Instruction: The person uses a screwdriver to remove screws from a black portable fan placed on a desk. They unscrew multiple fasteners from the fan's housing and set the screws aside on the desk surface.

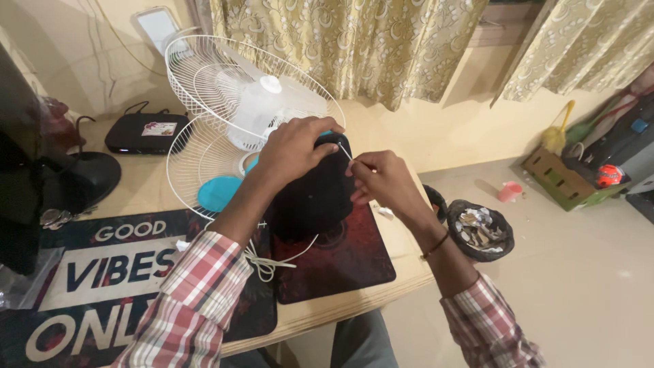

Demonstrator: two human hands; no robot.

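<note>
**Two hands meet over a dark fan housing, a thin white strand between them**

At the far left a black rounded object [82,178] sits on the wooden desk [381,286], cut off by the frame edge, and its kind cannot be made out. Behind it lies a flat black box [146,133] with a label. A printed desk mat [88,286] covers the near left of the desk, under the plaid sleeve.

Next come two white wire fan guards [225,88], one leaning upright behind a white fan hub, the other lying flat with turquoise blades [218,193] showing through it.

The left hand [294,146] rests on top of a dark rounded fan housing [315,197], fingers curled and pressed onto its upper edge. The housing stands on a red and black mat [340,262], directly beneath both hands, and hides what the left fingertips grip. A white cord [269,262] trails loosely from under it towards the person.

The right hand [385,180] is just to the right, thumb and forefinger pinching a thin white strand [346,152]. The strand runs slanting up and left from the right fingertips to the left ones, so both hands are at its ends. Whether it is wire, a tie or thread is too fine to tell.

Further right, on the floor, stand a black waste bin [480,228] with foil scraps, a small pink cup [509,191] and a cardboard box [562,178].
</note>
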